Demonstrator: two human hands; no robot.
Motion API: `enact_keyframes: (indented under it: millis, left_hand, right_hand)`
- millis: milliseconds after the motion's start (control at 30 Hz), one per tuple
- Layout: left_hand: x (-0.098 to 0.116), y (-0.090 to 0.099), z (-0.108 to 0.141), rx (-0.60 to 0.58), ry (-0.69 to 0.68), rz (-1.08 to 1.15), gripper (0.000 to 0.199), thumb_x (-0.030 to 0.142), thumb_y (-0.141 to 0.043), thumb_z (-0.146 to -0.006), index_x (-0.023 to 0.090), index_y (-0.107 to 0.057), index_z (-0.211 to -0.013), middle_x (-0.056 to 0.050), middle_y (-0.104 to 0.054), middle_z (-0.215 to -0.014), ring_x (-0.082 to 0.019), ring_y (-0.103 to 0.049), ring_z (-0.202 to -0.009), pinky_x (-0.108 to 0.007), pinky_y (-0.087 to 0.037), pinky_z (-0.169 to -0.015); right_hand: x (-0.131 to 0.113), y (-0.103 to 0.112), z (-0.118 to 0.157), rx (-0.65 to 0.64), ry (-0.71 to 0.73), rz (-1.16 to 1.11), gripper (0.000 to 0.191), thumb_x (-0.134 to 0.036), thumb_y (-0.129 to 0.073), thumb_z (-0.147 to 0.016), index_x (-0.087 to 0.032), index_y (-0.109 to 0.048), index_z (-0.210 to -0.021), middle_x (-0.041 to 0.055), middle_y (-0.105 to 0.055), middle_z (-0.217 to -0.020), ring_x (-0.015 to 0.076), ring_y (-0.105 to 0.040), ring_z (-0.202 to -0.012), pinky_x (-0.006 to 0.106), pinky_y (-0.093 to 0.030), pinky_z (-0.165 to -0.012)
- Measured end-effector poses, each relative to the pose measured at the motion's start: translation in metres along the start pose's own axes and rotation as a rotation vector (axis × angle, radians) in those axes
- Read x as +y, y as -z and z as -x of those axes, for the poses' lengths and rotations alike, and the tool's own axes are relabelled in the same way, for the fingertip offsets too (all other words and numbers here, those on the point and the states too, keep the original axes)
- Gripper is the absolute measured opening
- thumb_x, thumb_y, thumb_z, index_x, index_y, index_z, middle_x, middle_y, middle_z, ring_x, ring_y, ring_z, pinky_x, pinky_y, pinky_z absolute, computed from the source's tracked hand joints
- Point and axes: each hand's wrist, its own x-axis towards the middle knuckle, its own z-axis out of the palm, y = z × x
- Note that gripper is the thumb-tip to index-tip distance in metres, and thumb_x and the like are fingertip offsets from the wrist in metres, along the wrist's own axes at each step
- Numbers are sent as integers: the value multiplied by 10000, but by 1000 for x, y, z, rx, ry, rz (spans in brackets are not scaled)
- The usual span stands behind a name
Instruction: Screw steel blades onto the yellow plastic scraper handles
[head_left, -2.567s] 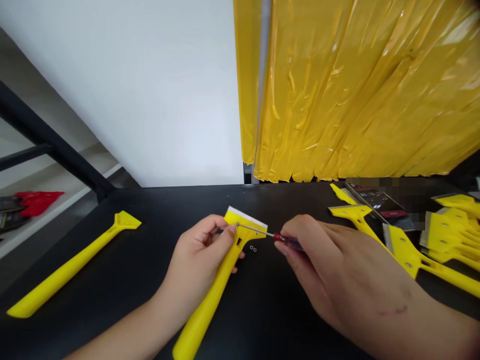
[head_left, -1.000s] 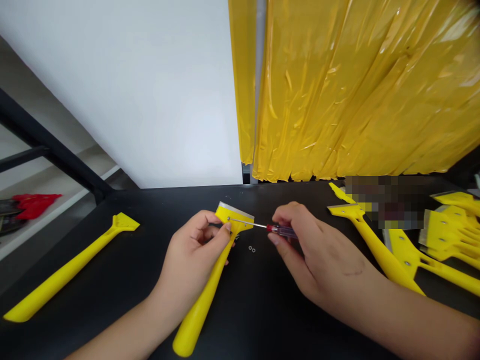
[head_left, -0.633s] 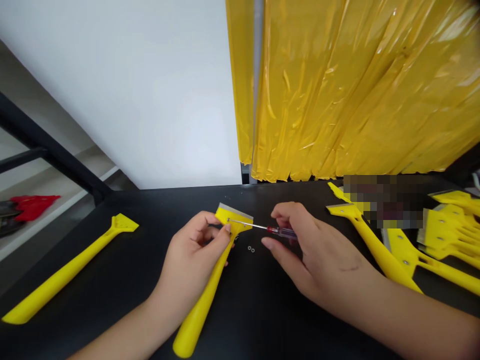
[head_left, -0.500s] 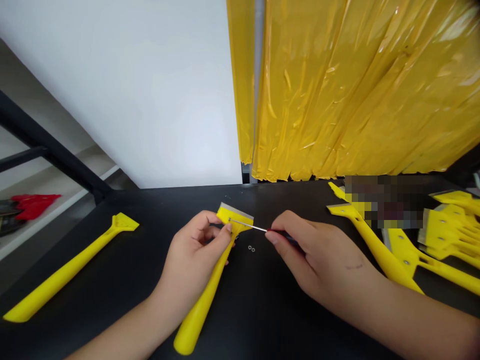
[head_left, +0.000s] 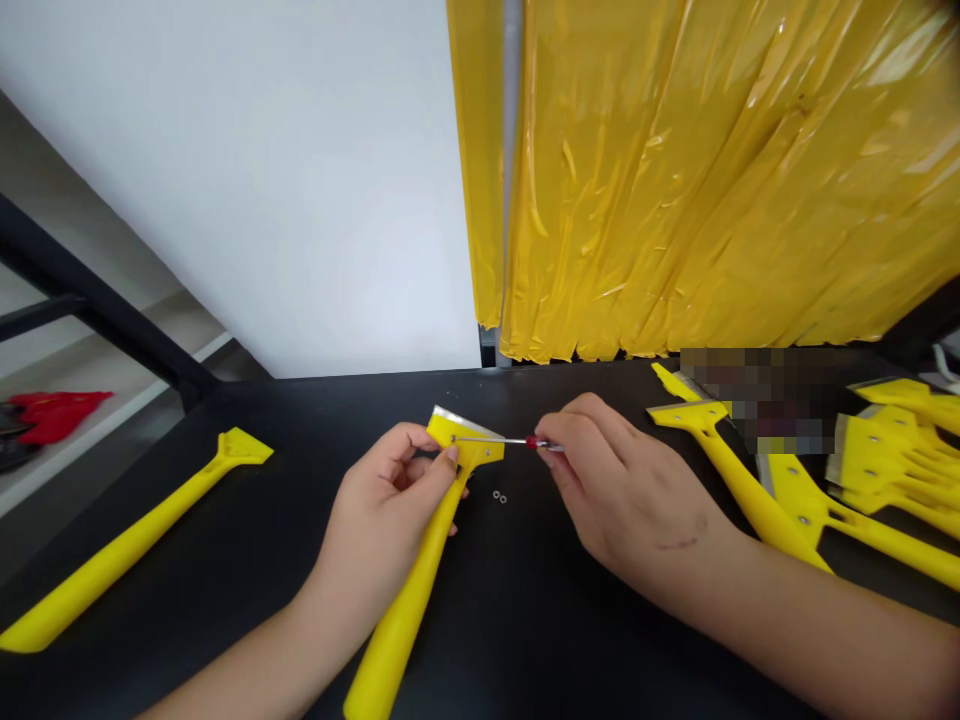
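Observation:
My left hand (head_left: 390,510) is closed around the head end of a yellow scraper (head_left: 409,610) with a thin metal blade along its top edge. The scraper's long handle slants down toward me. In my right hand (head_left: 615,480) is a screwdriver (head_left: 510,441) with a thin shaft and a red collar, gripped between thumb and fingers. Its tip reaches a screw on the left of the scraper head, close to my left thumb. Another screw shows on the right of the head. Two small washers (head_left: 499,496) lie on the black table just right of the scraper.
A yellow scraper handle (head_left: 135,540) without a visible blade lies at the left. Several bladed scrapers (head_left: 885,460) are grouped at the right, beside a blurred patch. Yellow plastic sheeting (head_left: 637,200) and a white panel (head_left: 315,200) stand behind the black table (head_left: 300,620).
My right hand has turned, its back rolling and the screwdriver's handle end rising a little. The screwdriver's tip stays at the left screw. The whole view has shifted slightly.

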Motion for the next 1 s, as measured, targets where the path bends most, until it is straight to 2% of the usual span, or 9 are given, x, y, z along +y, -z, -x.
enact_keyframes:
  millis: [100, 233, 333, 500, 600, 700, 767, 933, 1000]
  left_hand:
    - [-1, 1, -1, 3, -5, -18, 237, 450, -749, -901, 248, -626, -917, 8, -717, -732, -195, -686, -676, -254, -578, -516]
    - [-2, 2, -1, -2, -24, -40, 215, 437, -742, -901, 249, -640, -927, 15, -712, -716, -193, -677, -661, -254, -567, -518]
    - [-1, 3, 0, 3, -47, -72, 199, 421, -742, -901, 248, -654, -944, 16, -712, -716, -191, -674, -667, -247, -552, -530]
    - [-1, 5, 0, 5, -88, -127, 197, 433, -734, -913, 261, -673, -989, 23, -709, -736, -189, -665, -676, -258, -551, -554]
    - [-1, 5, -1, 0, -95, -142, 189, 431, -730, -920, 267, -675, -996, 24, -707, -742, -197, -676, -706, -255, -535, -562]
    - [1, 6, -1, 22, -98, -171, 194, 442, -723, -928, 263, -672, -983, 32, -695, -728, -179, -644, -664, -264, -536, -575]
    - [2, 7, -1, 32, -112, -182, 203, 454, -716, -935, 263, -670, -986, 31, -701, -747, -176, -642, -669, -272, -542, -593]
    - [3, 11, -2, 13, -188, -224, 182, 447, -701, -956, 276, -675, -1011, 22, -707, -856, -189, -669, -775, -268, -533, -619]
    - [2, 13, -3, -18, -210, -241, 169, 442, -690, -967, 281, -675, -1017, 20, -705, -883, -191, -676, -797, -269, -531, -626]
  right_hand:
    - [-1, 2, 0, -101, -46, -64, 166, -227, -446, -1081, -201, -567, -972, 34, -613, -858, 214, -616, -744, 350, -463, -656]
    - [-1, 7, 1, -145, -232, -264, 67, -288, -508, -1051, -226, -532, -1046, 7, -651, -904, 176, -622, -691, 317, -424, -610]
    - [1, 9, 2, -199, -266, -315, 96, -313, -491, -1060, -245, -531, -1004, -29, -605, -779, 164, -581, -629, 306, -385, -584]
    - [2, 8, 1, -225, -270, -403, 78, -327, -520, -1052, -255, -541, -1033, -42, -599, -781, 141, -552, -631, 294, -368, -586]
    - [2, 4, 0, -283, -437, -588, 188, -385, -491, -1069, -267, -546, -934, -64, -533, -686, 133, -509, -592, 274, -355, -536]
    - [3, -2, 1, -324, -609, -815, 202, -427, -466, -1078, -281, -556, -971, -59, -541, -723, 136, -542, -626, 250, -390, -518]
    - [4, -4, 2, -322, -558, -796, 164, -395, -464, -1082, -281, -566, -1023, -50, -565, -763, 139, -562, -653, 257, -423, -549]
    - [3, 2, 4, -176, -47, -216, 236, -303, -437, -1091, -224, -636, -991, 27, -643, -850, 201, -585, -768, 370, -426, -706]
    - [1, 6, 3, -185, -31, -188, 302, -320, -413, -1100, -215, -635, -924, 20, -623, -786, 190, -559, -708, 372, -400, -674]
